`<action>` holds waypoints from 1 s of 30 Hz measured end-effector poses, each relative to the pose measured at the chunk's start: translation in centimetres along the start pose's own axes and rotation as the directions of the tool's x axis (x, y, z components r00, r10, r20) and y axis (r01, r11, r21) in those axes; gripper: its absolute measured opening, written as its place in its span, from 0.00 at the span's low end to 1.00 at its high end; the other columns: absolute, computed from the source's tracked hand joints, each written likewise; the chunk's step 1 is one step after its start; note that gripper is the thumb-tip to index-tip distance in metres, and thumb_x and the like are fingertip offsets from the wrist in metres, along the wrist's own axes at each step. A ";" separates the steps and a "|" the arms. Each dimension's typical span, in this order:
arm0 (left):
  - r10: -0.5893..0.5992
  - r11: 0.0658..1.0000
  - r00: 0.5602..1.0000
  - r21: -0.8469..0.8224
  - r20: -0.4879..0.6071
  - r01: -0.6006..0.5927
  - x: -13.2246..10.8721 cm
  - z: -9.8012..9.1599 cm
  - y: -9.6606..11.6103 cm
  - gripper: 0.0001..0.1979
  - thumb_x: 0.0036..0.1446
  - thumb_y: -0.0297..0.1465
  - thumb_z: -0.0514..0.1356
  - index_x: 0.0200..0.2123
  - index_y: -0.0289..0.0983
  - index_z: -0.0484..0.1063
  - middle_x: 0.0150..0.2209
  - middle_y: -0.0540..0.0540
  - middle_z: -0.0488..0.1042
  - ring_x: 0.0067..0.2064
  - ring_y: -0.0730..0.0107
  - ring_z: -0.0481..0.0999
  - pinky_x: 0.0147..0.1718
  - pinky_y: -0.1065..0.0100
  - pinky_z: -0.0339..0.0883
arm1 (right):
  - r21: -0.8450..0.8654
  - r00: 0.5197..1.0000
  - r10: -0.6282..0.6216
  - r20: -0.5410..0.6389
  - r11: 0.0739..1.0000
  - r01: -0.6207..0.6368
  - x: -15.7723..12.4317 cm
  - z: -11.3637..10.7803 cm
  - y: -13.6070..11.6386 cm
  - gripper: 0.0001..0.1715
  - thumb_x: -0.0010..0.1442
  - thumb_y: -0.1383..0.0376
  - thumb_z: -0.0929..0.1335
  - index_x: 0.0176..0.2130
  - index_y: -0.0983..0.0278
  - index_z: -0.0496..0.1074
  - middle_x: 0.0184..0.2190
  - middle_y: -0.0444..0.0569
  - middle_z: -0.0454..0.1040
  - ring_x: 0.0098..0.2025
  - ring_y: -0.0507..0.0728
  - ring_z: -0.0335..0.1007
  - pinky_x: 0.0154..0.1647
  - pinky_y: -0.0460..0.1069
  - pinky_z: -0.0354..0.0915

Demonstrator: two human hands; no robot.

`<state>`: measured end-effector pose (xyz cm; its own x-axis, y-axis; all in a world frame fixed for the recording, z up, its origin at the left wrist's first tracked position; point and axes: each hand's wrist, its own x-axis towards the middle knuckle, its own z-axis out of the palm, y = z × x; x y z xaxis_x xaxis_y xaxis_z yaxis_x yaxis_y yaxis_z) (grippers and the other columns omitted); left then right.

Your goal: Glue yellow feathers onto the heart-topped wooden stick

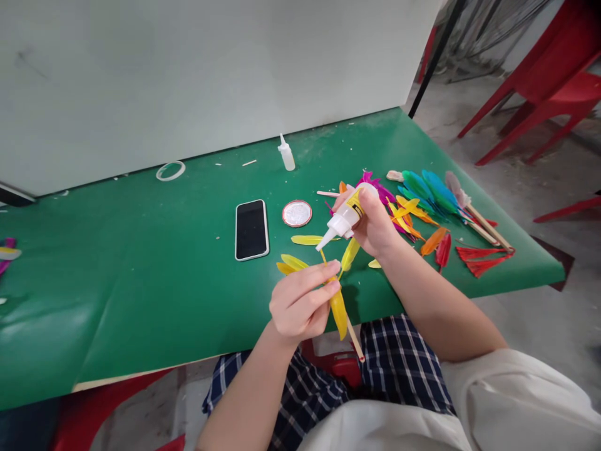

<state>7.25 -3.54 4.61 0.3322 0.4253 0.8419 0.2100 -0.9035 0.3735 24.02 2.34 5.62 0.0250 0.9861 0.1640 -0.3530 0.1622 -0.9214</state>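
In my left hand (303, 300) a yellow feather (339, 310) is pinched between the fingers, its quill end pointing up. My right hand (375, 222) grips a white glue bottle (347, 213) with a yellow label, tilted so its nozzle touches or nearly touches the quill. A thin wooden stick (355, 338) with a red tip slants below the feather; how it is held is hidden. Another yellow feather (349, 255) stands between the hands. More yellow feathers (295, 262) lie just beyond my left hand, and one (310, 240) lies near the nozzle.
On the green table (154, 282) are a phone (251, 230), a round white lid (297, 213), a small upright bottle (286, 155) and a tape ring (171, 171). Blue feathers (439, 188), orange feathers (432, 241) and a red tassel (483, 260) lie right. Red chairs (549, 94) stand beyond.
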 end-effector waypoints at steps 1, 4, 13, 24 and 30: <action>-0.001 1.000 1.000 0.012 -0.014 0.001 0.0 0.0 -0.1 0.13 0.48 0.16 0.58 0.36 0.35 0.71 0.42 0.43 0.77 0.41 0.67 0.77 0.35 0.67 0.75 | 0.000 1.000 -0.002 -0.006 1.000 0.002 0.0 0.0 0.0 0.28 0.49 0.41 0.63 0.24 0.62 0.69 0.16 0.42 0.62 0.15 0.47 0.55 0.11 0.44 0.55; 0.008 1.000 0.999 0.026 -0.039 -0.007 0.0 0.0 -0.3 0.14 0.46 0.15 0.60 0.36 0.35 0.71 0.42 0.43 0.77 0.40 0.66 0.78 0.35 0.68 0.75 | 0.021 0.999 0.001 -0.033 1.000 0.000 0.1 0.1 0.0 0.26 0.50 0.43 0.64 0.23 0.63 0.69 0.16 0.42 0.63 0.14 0.47 0.55 0.10 0.43 0.54; 0.011 1.000 1.000 0.030 -0.026 -0.010 0.0 -0.1 -0.4 0.14 0.46 0.15 0.59 0.36 0.35 0.71 0.42 0.43 0.77 0.41 0.66 0.77 0.35 0.67 0.76 | 0.081 0.991 0.050 -0.124 0.996 -0.040 0.4 -0.2 0.0 0.27 0.49 0.41 0.63 0.29 0.61 0.69 0.18 0.42 0.67 0.16 0.47 0.59 0.13 0.43 0.59; 0.087 0.986 0.984 0.129 0.154 -0.107 -0.4 -0.1 -1.2 0.11 0.50 0.18 0.56 0.35 0.34 0.72 0.39 0.41 0.77 0.44 0.65 0.76 0.39 0.65 0.75 | -0.067 0.998 -0.010 -0.065 0.998 0.006 0.1 -0.1 0.2 0.29 0.48 0.39 0.63 0.23 0.62 0.67 0.15 0.41 0.61 0.13 0.46 0.54 0.11 0.43 0.52; 0.053 0.980 0.965 0.172 0.256 -0.099 -0.3 0.0 -1.4 0.10 0.52 0.18 0.55 0.34 0.34 0.73 0.39 0.42 0.78 0.43 0.66 0.76 0.41 0.65 0.74 | -0.137 0.975 -0.070 -0.209 0.990 0.041 0.3 -0.5 0.7 0.24 0.52 0.44 0.63 0.23 0.61 0.67 0.14 0.41 0.59 0.14 0.46 0.54 0.11 0.44 0.51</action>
<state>6.86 -2.45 3.83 0.5670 0.3761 0.7328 0.3313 -0.9187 0.2151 24.21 2.80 4.86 0.2447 0.9578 0.1504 -0.2204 0.2060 -0.9534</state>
